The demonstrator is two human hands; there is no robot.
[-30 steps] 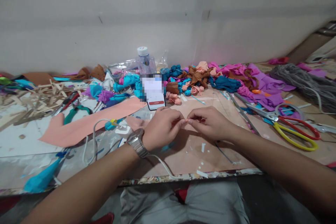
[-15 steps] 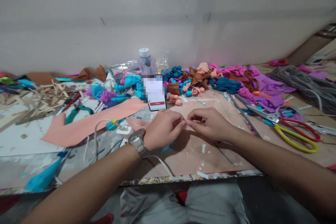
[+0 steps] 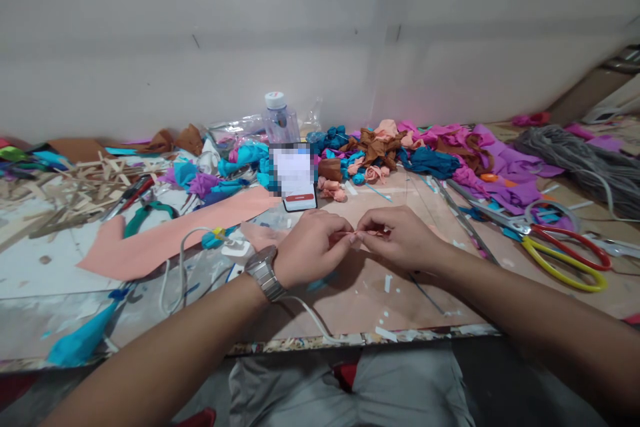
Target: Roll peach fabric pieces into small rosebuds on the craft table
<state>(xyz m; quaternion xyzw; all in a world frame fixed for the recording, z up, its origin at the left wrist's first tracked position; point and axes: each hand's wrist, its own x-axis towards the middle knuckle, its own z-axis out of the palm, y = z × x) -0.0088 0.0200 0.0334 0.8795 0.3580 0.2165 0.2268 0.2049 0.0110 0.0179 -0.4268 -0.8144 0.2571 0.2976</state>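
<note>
My left hand [image 3: 315,243], with a metal watch [image 3: 266,273] on its wrist, is closed in a pinch at the middle of the table. Facing it, my right hand [image 3: 400,237] pinches too, and the fingertips of both nearly meet. Between them they hold a small piece of salmon-pink crepe paper [image 3: 381,234], mostly covered by my fingers. A phone [image 3: 300,200] with a partly blurred screen stands just beyond my left hand. Behind my hands lie rolled salmon paper roses [image 3: 333,188]. A long salmon paper strip [image 3: 185,233] stretches to the left.
Scissors [image 3: 565,253] with red and yellow handles lie at right, near grey yarn [image 3: 580,163]. Crumpled coloured paper [image 3: 430,160] lines the wall. A bottle [image 3: 280,121] stands at the back. Green-handled pliers [image 3: 147,213], wood sticks [image 3: 85,183] and a white cable [image 3: 183,267] are at left.
Both hands stay in nearly the same place. My fingertips have shifted slightly on the pink paper, which shows a little less between them.
</note>
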